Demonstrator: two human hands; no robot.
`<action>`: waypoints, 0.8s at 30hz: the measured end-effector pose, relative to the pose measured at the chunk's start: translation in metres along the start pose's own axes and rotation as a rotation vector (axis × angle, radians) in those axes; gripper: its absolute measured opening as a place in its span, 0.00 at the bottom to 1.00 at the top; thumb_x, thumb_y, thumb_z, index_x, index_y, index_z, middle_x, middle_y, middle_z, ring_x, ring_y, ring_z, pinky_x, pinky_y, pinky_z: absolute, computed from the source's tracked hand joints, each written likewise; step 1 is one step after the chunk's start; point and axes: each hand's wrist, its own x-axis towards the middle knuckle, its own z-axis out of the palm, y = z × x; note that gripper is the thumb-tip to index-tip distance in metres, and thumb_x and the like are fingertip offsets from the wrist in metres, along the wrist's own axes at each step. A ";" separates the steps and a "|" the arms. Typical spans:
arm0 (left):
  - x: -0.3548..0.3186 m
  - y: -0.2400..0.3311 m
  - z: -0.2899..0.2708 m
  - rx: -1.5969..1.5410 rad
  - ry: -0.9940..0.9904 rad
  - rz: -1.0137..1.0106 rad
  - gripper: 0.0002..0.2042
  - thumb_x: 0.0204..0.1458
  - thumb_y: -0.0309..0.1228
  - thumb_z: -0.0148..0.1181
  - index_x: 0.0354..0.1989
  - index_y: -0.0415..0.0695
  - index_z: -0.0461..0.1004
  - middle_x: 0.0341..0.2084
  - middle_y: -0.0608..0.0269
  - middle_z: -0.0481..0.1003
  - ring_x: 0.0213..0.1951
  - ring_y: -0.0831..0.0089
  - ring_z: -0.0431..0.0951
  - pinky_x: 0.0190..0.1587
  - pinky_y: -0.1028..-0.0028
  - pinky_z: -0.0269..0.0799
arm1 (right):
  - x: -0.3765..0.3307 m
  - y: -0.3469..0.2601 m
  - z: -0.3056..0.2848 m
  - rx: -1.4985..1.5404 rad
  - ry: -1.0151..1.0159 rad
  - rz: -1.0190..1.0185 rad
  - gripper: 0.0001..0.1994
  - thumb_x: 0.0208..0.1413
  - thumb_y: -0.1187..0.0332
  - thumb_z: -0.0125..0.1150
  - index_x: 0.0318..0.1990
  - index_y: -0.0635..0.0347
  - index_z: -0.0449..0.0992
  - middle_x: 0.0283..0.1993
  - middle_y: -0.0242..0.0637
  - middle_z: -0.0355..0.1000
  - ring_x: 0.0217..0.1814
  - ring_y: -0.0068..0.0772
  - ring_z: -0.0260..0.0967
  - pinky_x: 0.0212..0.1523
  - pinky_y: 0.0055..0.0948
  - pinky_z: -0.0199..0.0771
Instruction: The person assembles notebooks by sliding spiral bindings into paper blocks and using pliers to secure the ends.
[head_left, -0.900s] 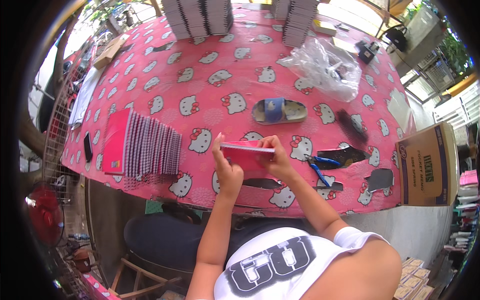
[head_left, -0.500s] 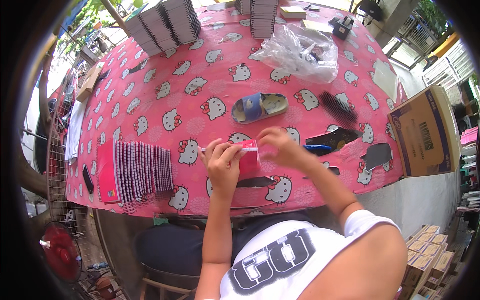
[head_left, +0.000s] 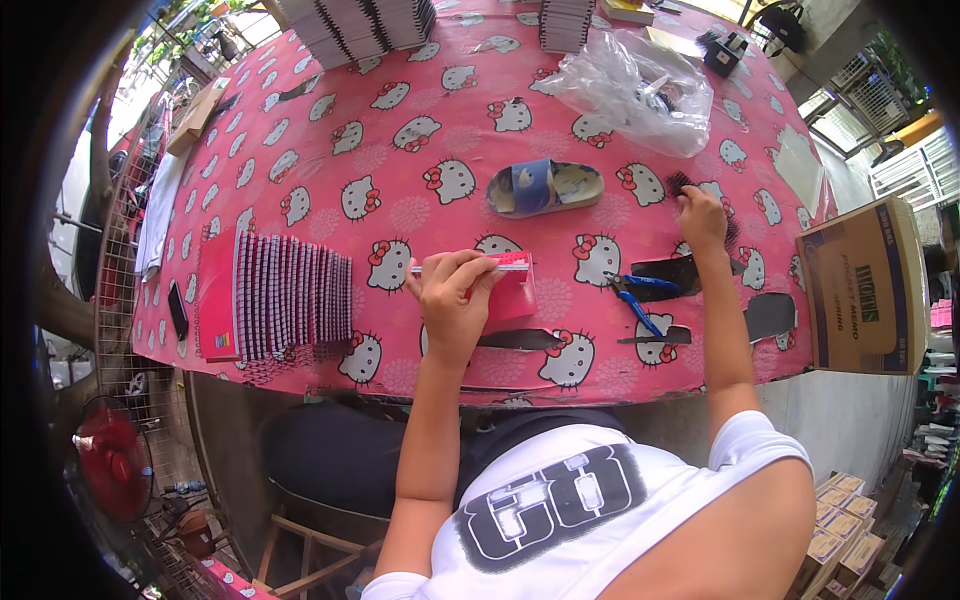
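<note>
Red against pink: gripping the notebook (head_left: 515, 299) with left hand (head_left: 455, 290) alone over the bench (head_left: 330, 190), left of blue pliers (head_left: 638, 312); just reached over with right hand (head_left: 704, 218) to black coils (head_left: 732, 230) (impossible to tell whether grasping any), leaving all steadying one-handed.

left hand (head_left: 455, 298) masks part of notebook (head_left: 515, 296)!

and over at the black pile (head_left: 733, 232), the right hand (head_left: 704, 218) blocks the middle; whether it grips anything is too small to tell! up top, the edge slices off the tall stacks (head_left: 345, 32). the bag (head_left: 632, 92)? its contents blur behind wrinkled plastic. down low, the shirt (head_left: 560, 500) gets cut off too.
</note>
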 end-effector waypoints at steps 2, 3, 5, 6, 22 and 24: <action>0.000 0.000 -0.001 0.010 0.000 0.011 0.07 0.42 0.31 0.71 0.31 0.49 0.81 0.32 0.72 0.78 0.40 0.72 0.73 0.58 0.62 0.51 | 0.005 -0.005 -0.008 0.003 0.034 0.045 0.08 0.52 0.71 0.60 0.40 0.59 0.77 0.39 0.47 0.72 0.42 0.51 0.73 0.41 0.43 0.74; 0.002 0.001 0.000 0.015 -0.012 0.016 0.07 0.42 0.32 0.71 0.31 0.49 0.81 0.32 0.72 0.78 0.41 0.72 0.73 0.59 0.61 0.50 | 0.006 -0.009 -0.014 0.039 0.046 0.007 0.08 0.52 0.72 0.60 0.40 0.59 0.77 0.39 0.47 0.72 0.41 0.51 0.73 0.41 0.42 0.74; 0.001 0.002 -0.002 0.036 -0.034 0.015 0.08 0.41 0.33 0.72 0.31 0.50 0.81 0.33 0.72 0.79 0.42 0.71 0.73 0.61 0.59 0.48 | -0.004 -0.035 -0.023 0.120 0.060 -0.081 0.08 0.52 0.74 0.59 0.40 0.60 0.77 0.40 0.46 0.72 0.41 0.50 0.73 0.40 0.42 0.74; 0.002 0.002 -0.001 0.030 -0.027 0.012 0.08 0.41 0.33 0.72 0.31 0.50 0.81 0.33 0.72 0.79 0.43 0.71 0.73 0.61 0.59 0.48 | -0.014 -0.053 -0.029 0.244 0.024 -0.196 0.09 0.52 0.76 0.58 0.41 0.59 0.77 0.39 0.45 0.72 0.40 0.48 0.73 0.40 0.40 0.74; -0.006 0.002 0.005 0.027 0.063 0.013 0.10 0.37 0.34 0.74 0.28 0.49 0.81 0.28 0.72 0.78 0.40 0.72 0.73 0.57 0.64 0.52 | -0.064 -0.188 -0.051 0.909 -0.215 -0.474 0.11 0.43 0.82 0.67 0.36 0.61 0.79 0.35 0.36 0.71 0.35 0.29 0.72 0.34 0.27 0.72; -0.006 0.002 0.005 0.019 0.066 0.002 0.10 0.37 0.34 0.74 0.29 0.49 0.81 0.28 0.72 0.78 0.39 0.72 0.73 0.56 0.65 0.52 | -0.063 -0.187 -0.051 0.938 -0.319 -0.491 0.10 0.45 0.80 0.66 0.36 0.61 0.78 0.36 0.37 0.71 0.34 0.30 0.72 0.34 0.29 0.72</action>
